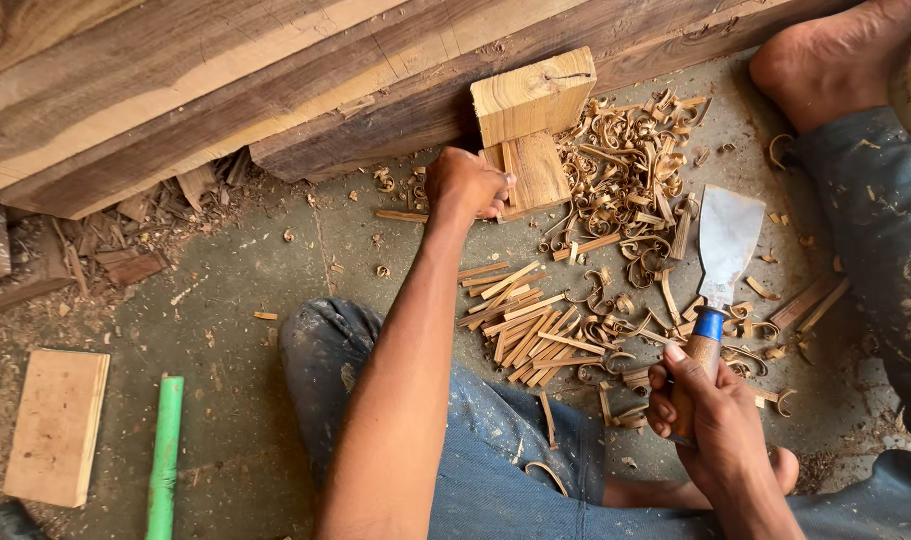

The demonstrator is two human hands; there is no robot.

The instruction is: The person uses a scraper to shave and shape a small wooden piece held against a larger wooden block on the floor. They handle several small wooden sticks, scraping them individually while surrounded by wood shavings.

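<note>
Concrete floor [245, 440], heavy timber beams [175, 90] along far edge. Left hand [465, 185] closed on small wood piece [530, 170], held upright against block [533, 95]. Right hand [710, 415] closed round handle of broad chisel [725, 250], blade off wood, resting over curled shavings [625, 170]. Pile of split sticks [525, 325] by knee: judged well underway, piece in grip not yet reduced. Green pipe [163, 450], flat board [55, 425] apart at left

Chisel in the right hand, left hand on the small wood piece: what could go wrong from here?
1. The chisel blade points toward the bare foot; a slip might cut it.
2. The left hand steadies the wood piece by the block; its fingers may sit in the cutting path.
3. Loose shavings could let things skid.
</note>
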